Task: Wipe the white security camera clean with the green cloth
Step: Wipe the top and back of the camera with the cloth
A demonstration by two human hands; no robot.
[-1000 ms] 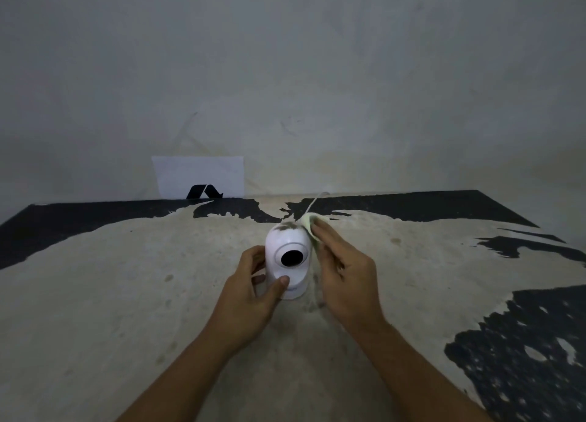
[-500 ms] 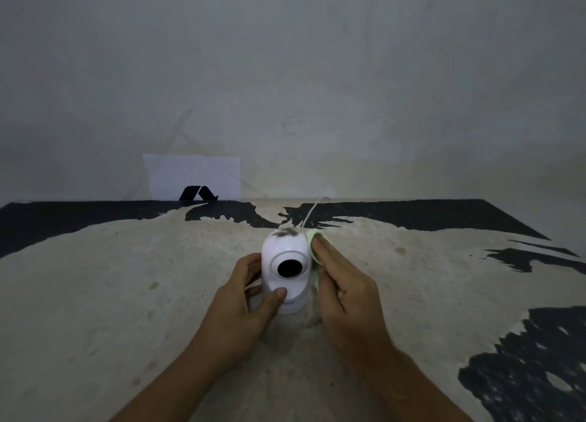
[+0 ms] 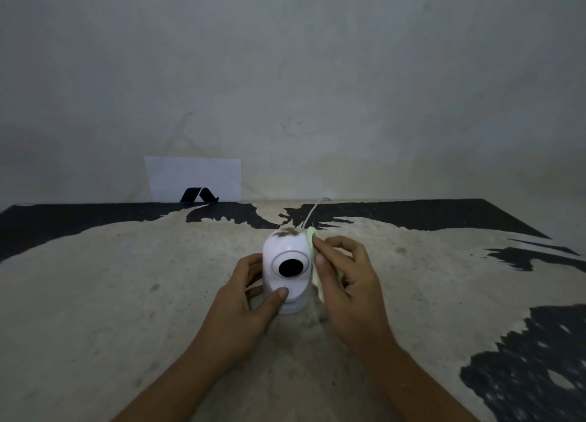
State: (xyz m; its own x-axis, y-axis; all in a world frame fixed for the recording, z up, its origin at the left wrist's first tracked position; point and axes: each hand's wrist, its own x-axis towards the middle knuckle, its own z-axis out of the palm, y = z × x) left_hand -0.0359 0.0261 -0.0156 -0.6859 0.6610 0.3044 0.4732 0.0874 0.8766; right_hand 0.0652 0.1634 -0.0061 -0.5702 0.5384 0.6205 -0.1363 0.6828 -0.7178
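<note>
A: What can you count here?

B: One white security camera (image 3: 287, 272), one green cloth (image 3: 314, 256), two bare hands, one thin white cable (image 3: 312, 211) and one white card (image 3: 193, 178) with a black mark.

A: Where does the camera stand?

B: Upright between the two hands, its round black lens (image 3: 290, 268) facing the wearer. The left hand (image 3: 244, 307) wraps its left side, fingers curled behind it and the thumb pressed on the front below the lens. A dark smudge sits on the dome's top, just beyond the fingertips of the right hand (image 3: 345, 282).

A: And the cloth?

B: The right hand is closed on it, thumb and forefinger pressing the thin pale green fold flat against the camera's right side. One edge shows above the forefinger, another trails down under the palm.

A: The surface?

B: A worn table (image 3: 126, 294), its pale beige top rough and speckled, with black patches along the far edge and out past the right wrist. Behind it rises a plain grey wall (image 3: 285, 73), faintly scratched.

A: Other shapes?

B: The camera is smooth, glossy and rounded like an egg on a short cylindrical base. The card is flat and rectangular, leaning on the wall well beyond the left hand. The cable runs from behind the camera toward the wall.
</note>
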